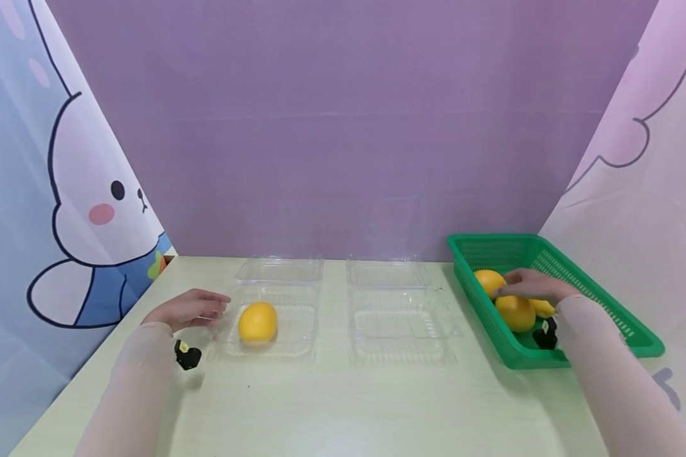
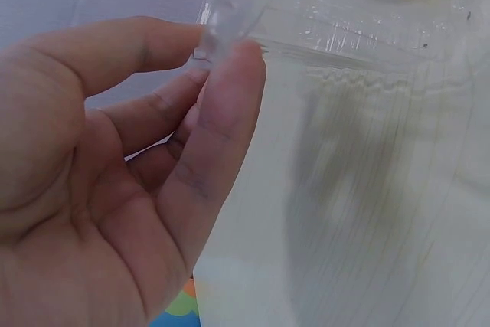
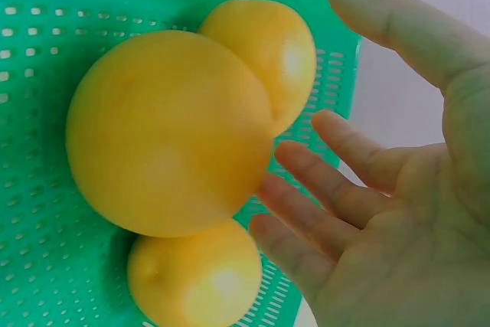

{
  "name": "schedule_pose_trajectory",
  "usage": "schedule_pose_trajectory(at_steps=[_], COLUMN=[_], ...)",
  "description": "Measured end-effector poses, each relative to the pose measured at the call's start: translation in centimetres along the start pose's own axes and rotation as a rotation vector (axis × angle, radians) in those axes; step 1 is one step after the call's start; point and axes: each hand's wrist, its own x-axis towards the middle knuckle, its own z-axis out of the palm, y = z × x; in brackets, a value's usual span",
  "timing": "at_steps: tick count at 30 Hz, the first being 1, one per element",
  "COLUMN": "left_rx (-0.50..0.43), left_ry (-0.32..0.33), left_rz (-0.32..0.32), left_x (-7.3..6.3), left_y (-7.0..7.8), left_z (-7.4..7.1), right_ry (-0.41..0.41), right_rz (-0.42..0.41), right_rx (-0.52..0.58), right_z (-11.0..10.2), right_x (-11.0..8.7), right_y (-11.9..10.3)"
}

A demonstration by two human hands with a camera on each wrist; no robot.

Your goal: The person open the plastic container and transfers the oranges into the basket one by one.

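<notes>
My left hand (image 1: pixel 188 309) pinches the left edge of an open clear plastic clamshell box (image 1: pixel 297 339). In the left wrist view the plastic edge (image 2: pixel 239 7) shows between the fingertips. One yellow-orange orange (image 1: pixel 258 322) sits inside that box, toward its left side. My right hand (image 1: pixel 528 285) reaches into the green basket (image 1: pixel 640 346), fingers spread and thumb apart. In the right wrist view its fingertips are right beside a large orange (image 3: pixel 168 135); a second orange (image 3: pixel 264 59) and a third orange (image 3: pixel 195 277) lie against it.
A second open clear clamshell box (image 1: pixel 400 327) stands to the right of the first, lid folded back. The basket stands at the table's right side. A purple cloth (image 1: pixel 343 139) hangs behind the table, with printed cloths at both sides.
</notes>
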Motion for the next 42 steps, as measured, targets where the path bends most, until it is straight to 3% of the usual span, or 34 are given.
schedule_pose_trajectory(at_steps=[21, 42], left_rx=[0.007, -0.009], left_ry=[0.002, -0.005], left_rz=[-0.001, 0.019], left_x=[0.2, -0.3], left_y=[-0.1, -0.1], left_z=[0.0, 0.1], right_ry=[0.035, 0.060], right_rz=[-0.100, -0.220], right_rx=[0.011, 0.025], right_z=[-1.0, 1.4], right_x=[-0.4, -0.1], right_y=[-3.0, -10.5])
